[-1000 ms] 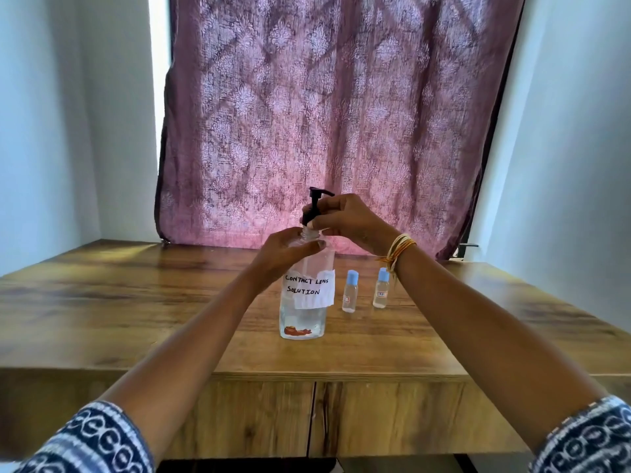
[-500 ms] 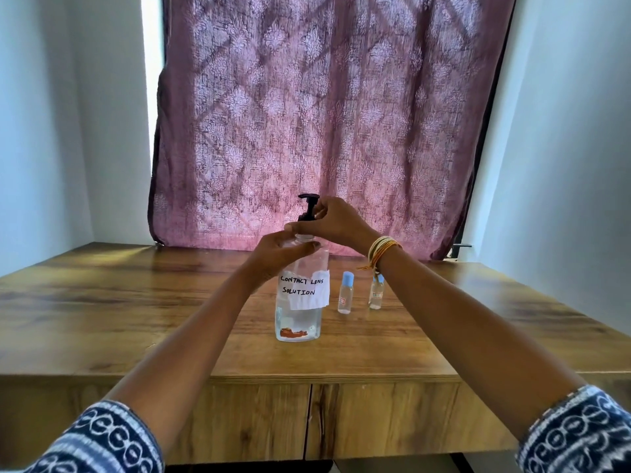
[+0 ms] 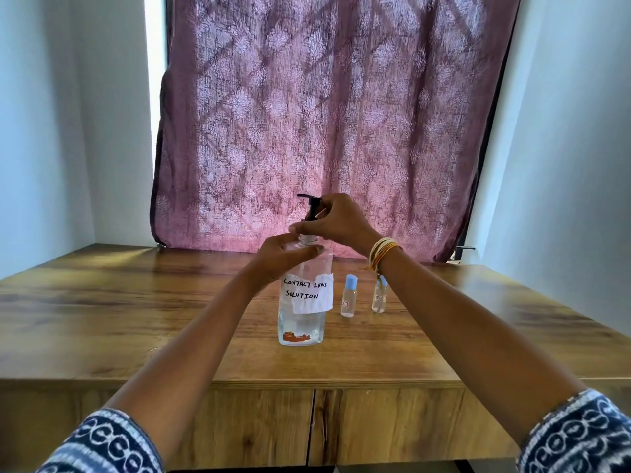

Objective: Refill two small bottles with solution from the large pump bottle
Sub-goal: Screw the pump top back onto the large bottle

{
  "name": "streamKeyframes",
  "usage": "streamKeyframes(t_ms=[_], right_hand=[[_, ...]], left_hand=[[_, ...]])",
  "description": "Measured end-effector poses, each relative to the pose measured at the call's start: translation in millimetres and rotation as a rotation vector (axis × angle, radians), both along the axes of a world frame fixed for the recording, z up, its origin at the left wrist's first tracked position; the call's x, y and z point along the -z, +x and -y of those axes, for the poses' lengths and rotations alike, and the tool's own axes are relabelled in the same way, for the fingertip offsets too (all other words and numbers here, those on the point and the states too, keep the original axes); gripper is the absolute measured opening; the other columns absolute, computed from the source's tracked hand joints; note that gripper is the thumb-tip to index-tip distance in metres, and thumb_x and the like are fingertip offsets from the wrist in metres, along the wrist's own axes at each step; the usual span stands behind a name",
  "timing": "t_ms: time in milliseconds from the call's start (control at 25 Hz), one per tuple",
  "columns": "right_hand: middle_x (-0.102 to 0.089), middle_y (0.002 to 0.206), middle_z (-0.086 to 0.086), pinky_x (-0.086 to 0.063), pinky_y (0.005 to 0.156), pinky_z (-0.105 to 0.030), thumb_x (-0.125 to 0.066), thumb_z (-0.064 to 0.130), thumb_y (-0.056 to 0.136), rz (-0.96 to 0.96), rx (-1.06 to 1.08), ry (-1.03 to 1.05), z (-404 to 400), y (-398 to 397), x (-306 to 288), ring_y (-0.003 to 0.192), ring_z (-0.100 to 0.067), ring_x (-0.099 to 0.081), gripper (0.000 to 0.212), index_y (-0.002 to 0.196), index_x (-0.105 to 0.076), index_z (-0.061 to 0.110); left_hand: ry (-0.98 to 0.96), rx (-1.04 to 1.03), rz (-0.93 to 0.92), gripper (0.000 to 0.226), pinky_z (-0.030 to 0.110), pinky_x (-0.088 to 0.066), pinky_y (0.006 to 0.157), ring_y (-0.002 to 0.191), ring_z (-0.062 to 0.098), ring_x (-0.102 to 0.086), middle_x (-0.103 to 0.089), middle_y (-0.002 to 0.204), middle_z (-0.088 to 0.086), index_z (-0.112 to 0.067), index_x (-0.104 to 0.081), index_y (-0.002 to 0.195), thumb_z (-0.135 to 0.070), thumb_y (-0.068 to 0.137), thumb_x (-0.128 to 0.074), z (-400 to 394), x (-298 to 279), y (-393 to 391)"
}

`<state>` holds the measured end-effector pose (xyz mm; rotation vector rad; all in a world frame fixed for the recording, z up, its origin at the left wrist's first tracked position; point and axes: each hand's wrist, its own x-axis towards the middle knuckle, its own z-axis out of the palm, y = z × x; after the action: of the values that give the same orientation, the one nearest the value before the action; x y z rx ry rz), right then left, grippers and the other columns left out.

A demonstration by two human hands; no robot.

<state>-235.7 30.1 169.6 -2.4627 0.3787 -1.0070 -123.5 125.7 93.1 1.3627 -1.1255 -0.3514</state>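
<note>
On table [image 3: 478,336]: pump bottle [image 3: 302,315] upright, nozzle [image 3: 307,197] left.

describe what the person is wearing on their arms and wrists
Both forearms are bare. The left sleeve and right sleeve are dark navy fabric printed with white looping patterns. The right wrist carries a stack of thin bangles in gold, cream and orange.

Daylight glows through the curtain [image 3: 327,124], backlighting a sharp scene; wide-angle distortion bends the walls at the edges.
</note>
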Motion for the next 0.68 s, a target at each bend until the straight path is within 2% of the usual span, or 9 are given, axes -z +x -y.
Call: streamKeyframes(t_ms=[80,160,240,320,360,480,600,680], right_hand=[[-0.057,0.069,0.006,-0.043,0.058,-0.024,-0.083,0.051,0.064,0.011,0.099,-0.009,-7,6,7,0.063,-0.008,-0.054,0.049,0.081,-0.056,0.014],[-0.062,0.089,-0.003,-0.051,0.079,-0.036,-0.079,0.046,0.073,-0.026,-0.003,0.166,-7,7,9,0.085,-0.02,-0.063,0.052,0.1,-0.056,0.008],[-0.063,0.111,-0.021,-0.048,0.098,-0.046,-0.069,0.014,0.086,-0.011,-0.265,0.482,-4,2,7,0.105,-0.034,-0.062,0.042,0.121,-0.051,-0.002],[-0.059,0.124,-0.029,-0.049,0.098,-0.044,-0.053,-0.015,0.085,0.016,-0.434,0.663,1,-7,9,0.114,-0.038,-0.059,0.046,0.129,-0.045,-0.007],[-0.06,0.123,-0.029,-0.051,0.097,-0.044,-0.051,-0.019,0.084,0.024,-0.457,0.651,4,-10,10,0.116,-0.037,-0.06,0.047,0.129,-0.046,-0.007],[-0.069,0.105,-0.022,-0.053,0.096,-0.044,-0.071,-0.008,0.078,0.066,-0.326,0.496,9,-11,13,0.1,-0.032,-0.068,0.041,0.115,-0.056,-0.002],[-0.064,0.075,0.0,-0.054,0.074,-0.034,-0.086,0.022,0.068,0.061,-0.078,0.256,8,-3,15,0.069,-0.013,-0.063,0.051,0.107,-0.059,0.005],[-0.06,0.071,0.005,-0.048,0.066,-0.028,-0.087,0.03,0.067,0.076,-0.054,0.216,5,-1,16,0.064,-0.007,-0.057,0.058,0.112,-0.058,0.007]], left_hand=[[-0.005,-0.001,-0.01,0.013,0.039,-0.057,0.086,0.09,0.021,-0.073,-0.077,0.094,0.003,-0.027,-0.074,0.088,-0.032,0.077,-0.078,0,0,0],[-0.006,0.003,-0.018,0.015,0.041,-0.056,0.088,0.091,0.021,-0.073,-0.077,0.094,0.003,-0.028,-0.075,0.089,-0.034,0.075,-0.079,-1,0,0],[0.001,0.008,-0.004,0.022,0.043,-0.056,0.088,0.091,0.021,-0.073,-0.077,0.095,0.003,-0.027,-0.075,0.092,-0.038,0.073,-0.079,-1,1,1],[-0.001,0.015,-0.006,0.028,0.045,-0.057,0.088,0.092,0.023,-0.073,-0.077,0.096,0.004,-0.024,-0.075,0.094,-0.039,0.072,-0.08,0,2,2],[-0.001,0.016,-0.011,0.029,0.045,-0.057,0.088,0.091,0.024,-0.073,-0.077,0.095,0.004,-0.025,-0.075,0.094,-0.04,0.07,-0.081,1,2,2],[0.007,0.013,-0.01,0.035,0.045,-0.058,0.085,0.087,0.023,-0.074,-0.078,0.092,0.003,-0.028,-0.075,0.09,-0.048,0.062,-0.083,1,3,3],[-0.007,0.009,-0.012,0.04,0.042,-0.058,0.085,0.088,0.022,-0.074,-0.077,0.092,0.004,-0.029,-0.076,0.089,-0.051,0.056,-0.083,3,3,4],[-0.01,0.009,-0.01,0.043,0.041,-0.058,0.084,0.088,0.023,-0.074,-0.077,0.093,0.005,-0.028,-0.075,0.091,-0.051,0.055,-0.082,3,3,5]])
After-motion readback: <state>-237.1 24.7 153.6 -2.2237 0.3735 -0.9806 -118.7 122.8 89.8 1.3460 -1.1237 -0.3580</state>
